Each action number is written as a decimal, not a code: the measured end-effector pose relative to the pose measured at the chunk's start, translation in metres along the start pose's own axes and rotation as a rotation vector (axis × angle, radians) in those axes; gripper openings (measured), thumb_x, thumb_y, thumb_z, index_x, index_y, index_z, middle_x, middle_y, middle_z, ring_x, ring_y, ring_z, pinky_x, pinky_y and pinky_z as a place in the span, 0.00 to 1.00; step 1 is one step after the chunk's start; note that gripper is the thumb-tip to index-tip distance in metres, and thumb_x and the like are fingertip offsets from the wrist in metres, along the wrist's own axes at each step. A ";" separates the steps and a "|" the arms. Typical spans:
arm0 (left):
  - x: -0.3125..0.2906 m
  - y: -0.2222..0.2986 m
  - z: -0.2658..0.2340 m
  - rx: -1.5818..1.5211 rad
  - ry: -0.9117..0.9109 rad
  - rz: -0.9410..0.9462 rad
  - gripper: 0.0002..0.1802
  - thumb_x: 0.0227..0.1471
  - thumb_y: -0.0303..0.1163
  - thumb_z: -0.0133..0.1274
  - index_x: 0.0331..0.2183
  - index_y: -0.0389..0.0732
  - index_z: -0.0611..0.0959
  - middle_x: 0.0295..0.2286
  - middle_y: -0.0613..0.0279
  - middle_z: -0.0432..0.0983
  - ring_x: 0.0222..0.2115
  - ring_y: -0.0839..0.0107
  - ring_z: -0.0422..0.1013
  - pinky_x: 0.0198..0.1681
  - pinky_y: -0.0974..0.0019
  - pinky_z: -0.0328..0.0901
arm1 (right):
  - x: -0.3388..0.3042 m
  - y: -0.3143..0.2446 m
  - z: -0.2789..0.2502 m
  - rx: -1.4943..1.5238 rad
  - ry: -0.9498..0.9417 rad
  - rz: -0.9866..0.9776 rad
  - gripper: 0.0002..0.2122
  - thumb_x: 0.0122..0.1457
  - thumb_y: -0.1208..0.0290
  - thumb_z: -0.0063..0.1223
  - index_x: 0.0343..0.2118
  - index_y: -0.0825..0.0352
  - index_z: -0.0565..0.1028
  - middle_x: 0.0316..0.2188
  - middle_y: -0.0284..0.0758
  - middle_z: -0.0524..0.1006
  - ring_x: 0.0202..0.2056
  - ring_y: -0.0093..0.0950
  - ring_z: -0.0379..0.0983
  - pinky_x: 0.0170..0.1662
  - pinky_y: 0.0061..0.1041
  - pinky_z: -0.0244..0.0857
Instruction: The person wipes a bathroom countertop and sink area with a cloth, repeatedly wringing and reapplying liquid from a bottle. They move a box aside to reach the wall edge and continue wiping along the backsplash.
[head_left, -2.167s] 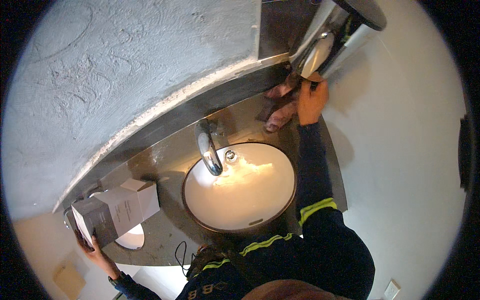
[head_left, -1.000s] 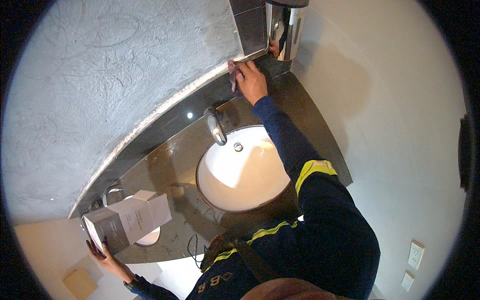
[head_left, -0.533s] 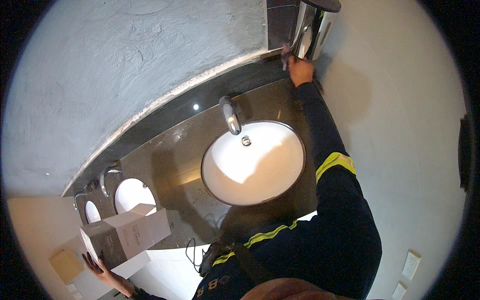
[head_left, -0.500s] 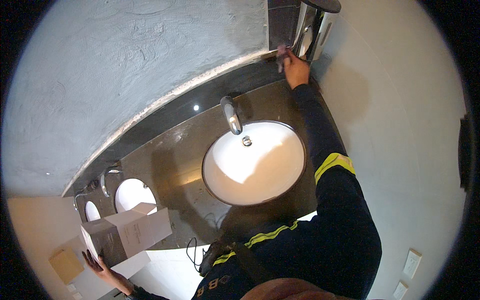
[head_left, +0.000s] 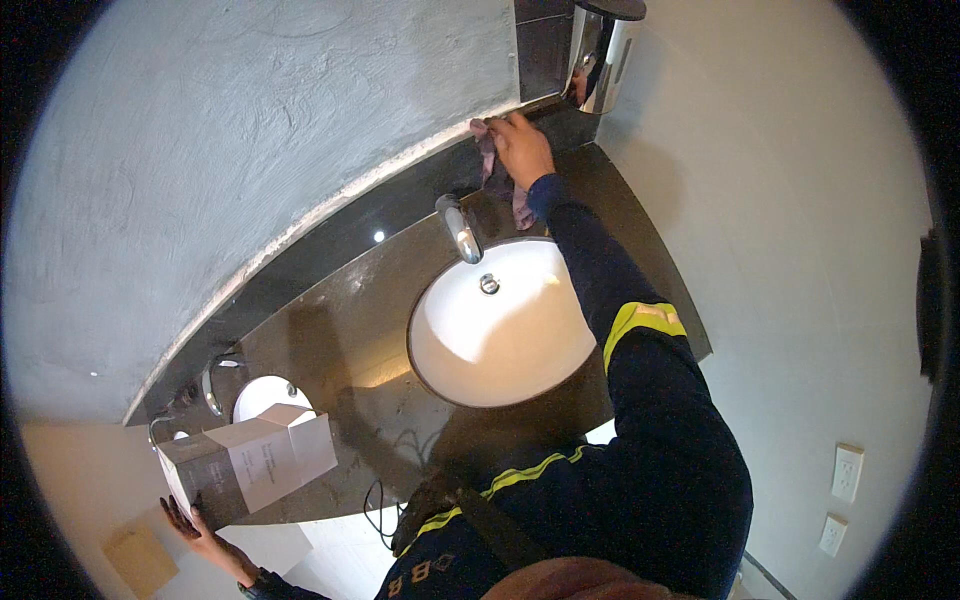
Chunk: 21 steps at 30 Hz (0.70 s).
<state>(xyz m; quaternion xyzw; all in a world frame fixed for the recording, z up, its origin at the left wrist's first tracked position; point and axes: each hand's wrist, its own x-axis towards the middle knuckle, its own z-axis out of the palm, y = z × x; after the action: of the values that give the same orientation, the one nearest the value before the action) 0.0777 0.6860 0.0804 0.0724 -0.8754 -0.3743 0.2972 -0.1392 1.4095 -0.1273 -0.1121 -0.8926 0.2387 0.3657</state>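
My right hand [head_left: 523, 150] pinches a dusty-purple cloth [head_left: 488, 165] against the top of the dark backsplash [head_left: 420, 195], behind the curved chrome faucet [head_left: 460, 230]. The cloth's loose end hangs down toward the countertop. Below the faucet is a white oval basin [head_left: 500, 340] with a round metal drain; my right forearm covers part of its right rim. At the lower left, my left hand [head_left: 205, 540] holds a grey and white cardboard box [head_left: 250, 465] by its near end, fingers spread along it. The box's flaps stand open at its right end.
A shiny metal dispenser [head_left: 600, 60] hangs at the top right. Beyond the box are a second basin [head_left: 268, 395] and its faucet [head_left: 210, 385]. Black cable [head_left: 375, 510] loops beside my body. Wall outlets [head_left: 847, 472] sit at the right.
My right hand has moved left with the cloth along the backsplash, away from the dispenser. More of the cloth now shows hanging. My left hand stays on the box.
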 end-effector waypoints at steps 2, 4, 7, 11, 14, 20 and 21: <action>-0.003 0.003 0.000 0.020 -0.011 -0.004 0.37 0.59 0.42 0.53 0.63 0.36 0.61 0.62 0.50 0.58 0.62 0.59 0.55 0.65 0.52 0.50 | 0.006 0.017 -0.010 -0.030 0.025 0.090 0.13 0.57 0.70 0.49 0.44 0.60 0.78 0.44 0.42 0.74 0.40 0.48 0.74 0.44 0.46 0.69; -0.011 0.009 -0.006 0.070 -0.024 0.014 0.37 0.59 0.42 0.53 0.63 0.36 0.61 0.62 0.51 0.58 0.63 0.58 0.54 0.65 0.51 0.51 | 0.010 0.034 -0.023 -0.007 0.076 -0.018 0.13 0.57 0.70 0.51 0.44 0.62 0.78 0.45 0.44 0.74 0.41 0.47 0.75 0.46 0.43 0.69; -0.030 0.020 -0.014 0.130 -0.022 0.027 0.36 0.60 0.42 0.50 0.63 0.36 0.60 0.62 0.53 0.58 0.63 0.59 0.55 0.66 0.51 0.49 | 0.008 0.044 -0.033 0.100 0.135 -0.054 0.13 0.57 0.69 0.53 0.46 0.65 0.77 0.45 0.45 0.75 0.42 0.46 0.75 0.46 0.40 0.70; -0.044 0.030 -0.020 0.061 -0.009 0.002 0.35 0.61 0.43 0.49 0.63 0.36 0.60 0.63 0.54 0.57 0.63 0.60 0.54 0.66 0.52 0.49 | 0.010 0.039 -0.033 0.290 0.084 0.037 0.16 0.58 0.67 0.56 0.47 0.67 0.75 0.43 0.46 0.77 0.44 0.46 0.75 0.46 0.37 0.69; -0.036 0.030 -0.015 0.097 -0.022 0.026 0.37 0.60 0.45 0.50 0.63 0.36 0.60 0.63 0.54 0.57 0.62 0.59 0.55 0.65 0.52 0.51 | 0.019 0.037 -0.027 0.217 0.089 0.025 0.16 0.56 0.67 0.57 0.47 0.67 0.75 0.42 0.47 0.76 0.44 0.46 0.74 0.46 0.38 0.68; -0.022 0.009 -0.014 0.043 -0.060 0.007 0.43 0.56 0.48 0.55 0.64 0.37 0.59 0.63 0.53 0.55 0.64 0.57 0.52 0.64 0.48 0.51 | 0.016 0.031 -0.013 -0.063 0.082 0.027 0.13 0.55 0.70 0.56 0.43 0.67 0.76 0.40 0.46 0.73 0.43 0.48 0.72 0.46 0.42 0.68; -0.020 0.005 -0.017 0.035 -0.064 -0.002 0.43 0.56 0.48 0.55 0.64 0.37 0.59 0.63 0.53 0.55 0.64 0.57 0.52 0.64 0.48 0.51 | 0.015 0.026 -0.011 -0.083 0.096 0.024 0.13 0.55 0.71 0.55 0.42 0.67 0.76 0.39 0.46 0.72 0.42 0.48 0.72 0.46 0.42 0.67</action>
<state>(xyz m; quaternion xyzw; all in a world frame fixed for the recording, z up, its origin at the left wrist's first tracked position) 0.1036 0.6860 0.0833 0.0666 -0.8907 -0.3616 0.2674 -0.1416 1.4414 -0.1245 -0.1490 -0.8817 0.2003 0.4004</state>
